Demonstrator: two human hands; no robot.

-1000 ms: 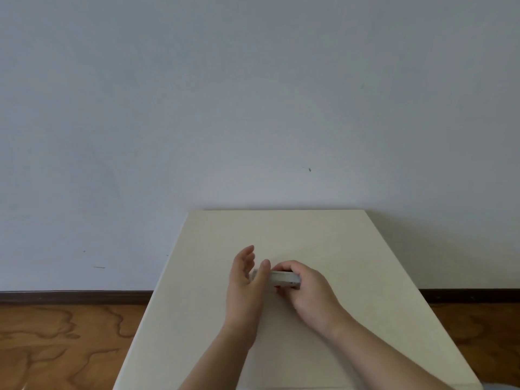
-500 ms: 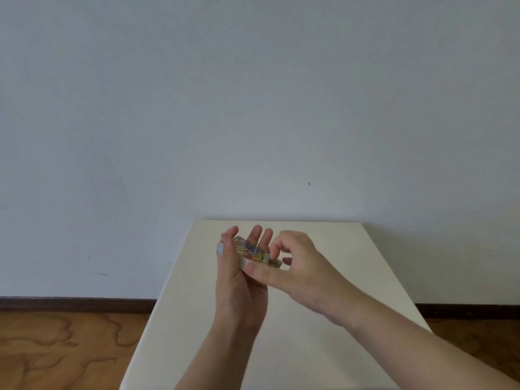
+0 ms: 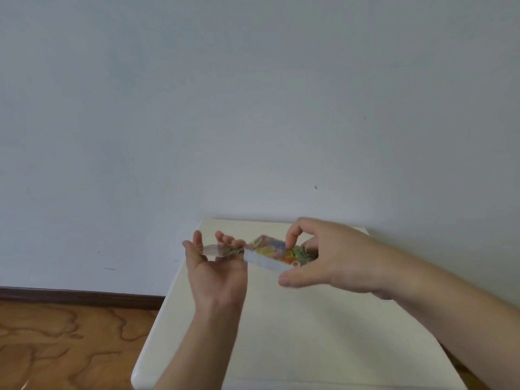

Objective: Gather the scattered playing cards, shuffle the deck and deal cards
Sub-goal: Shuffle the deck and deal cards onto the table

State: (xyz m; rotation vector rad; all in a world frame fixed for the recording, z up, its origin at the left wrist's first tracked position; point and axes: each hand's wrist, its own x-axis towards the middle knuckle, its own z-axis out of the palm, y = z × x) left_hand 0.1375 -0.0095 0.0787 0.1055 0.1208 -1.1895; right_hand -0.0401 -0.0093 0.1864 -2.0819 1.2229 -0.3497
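Both hands hold playing cards above the cream table point(image 3: 295, 333). My right hand point(image 3: 334, 260) grips a thick packet of cards point(image 3: 277, 253) with a multicoloured back, thumb below and fingers on top. My left hand point(image 3: 216, 274) is palm up with fingers spread, and a thin packet of cards point(image 3: 222, 250) lies across its fingers, blurred by motion. The two packets sit side by side, their near ends almost touching. No cards show on the table.
A plain white wall point(image 3: 253, 108) rises right behind the table's far edge. Wooden floor point(image 3: 70, 342) and a dark baseboard point(image 3: 78, 296) lie to the left of the table.
The deck came up off the table into both hands. My right hand then pulled a thick packet to the right, leaving a thin packet in my left palm.
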